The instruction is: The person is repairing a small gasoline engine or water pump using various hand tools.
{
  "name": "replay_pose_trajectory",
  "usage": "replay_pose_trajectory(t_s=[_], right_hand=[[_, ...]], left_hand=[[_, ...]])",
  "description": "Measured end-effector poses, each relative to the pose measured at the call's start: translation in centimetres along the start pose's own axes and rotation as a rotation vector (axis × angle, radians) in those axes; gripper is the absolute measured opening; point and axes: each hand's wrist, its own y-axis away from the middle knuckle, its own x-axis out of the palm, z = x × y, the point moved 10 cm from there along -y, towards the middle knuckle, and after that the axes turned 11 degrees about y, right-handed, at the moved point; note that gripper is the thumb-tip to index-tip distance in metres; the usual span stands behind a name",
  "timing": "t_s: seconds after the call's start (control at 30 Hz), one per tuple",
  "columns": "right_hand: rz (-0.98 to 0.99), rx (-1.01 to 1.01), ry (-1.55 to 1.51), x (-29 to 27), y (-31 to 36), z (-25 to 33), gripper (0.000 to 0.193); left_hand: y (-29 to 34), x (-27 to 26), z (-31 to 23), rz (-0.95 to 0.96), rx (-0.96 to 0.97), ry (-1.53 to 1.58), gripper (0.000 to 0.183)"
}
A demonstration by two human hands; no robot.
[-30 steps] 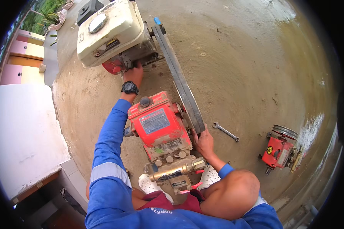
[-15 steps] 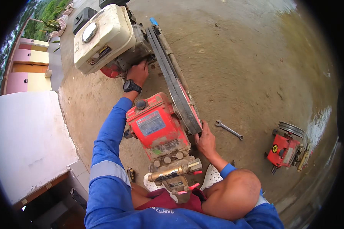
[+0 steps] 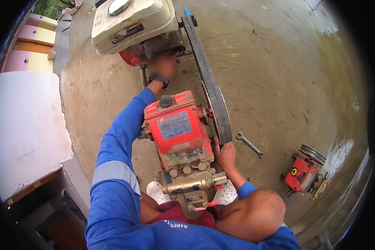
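Our right hand (image 3: pixel 226 156) half-curls at the drive belt (image 3: pixel 209 79)'s lower end, our left hand (image 3: pixel 163 66) blurs by one engine (image 3: pixel 133 31) — both grips we cannot tell. Two red pumps: the near pump (image 3: pixel 177 146) between our arms (image 3: pixel 123 129), the far pump (image 3: pixel 301 176) past one wrench (image 3: pixel 250 145).

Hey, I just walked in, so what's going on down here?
Someone in blue sleeves is crouched at a red pump. Their left hand is by the underside of the cream-tanked engine, too blurred to show its grip. Their right hand is at the near end of the dark belt running between engine and pump. A wrench lies on the ground to the right, with a second red pump beyond it.
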Motion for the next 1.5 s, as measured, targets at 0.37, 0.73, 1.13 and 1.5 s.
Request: replay_pose_trajectory(t_s=[0.37, 0.73, 1.13, 1.5], right_hand=[[-0.062, -0.010, -0.002, -1.5, -0.2, 1.7, 0.043], [-0.094, -0.030, 0.022, -1.4, -0.2, 1.5, 0.039], [-0.145, -0.037, 0.003, -1.7, 0.1, 1.2, 0.051], [-0.122, 0.030, -0.038, -2.8, 0.0, 2.0, 0.053]], left_hand=[[1.1, -1.4, -3.5, -0.207, 0.336, -0.156, 0.034], [4.7, -3.6, 0.8, -0.032, 0.268, -0.355, 0.058], [2.7, -3.5, -0.9, 0.056, 0.226, -0.877, 0.058], [5.5, -6.5, -0.4, 0.529, 0.043, -0.503, 0.056]])
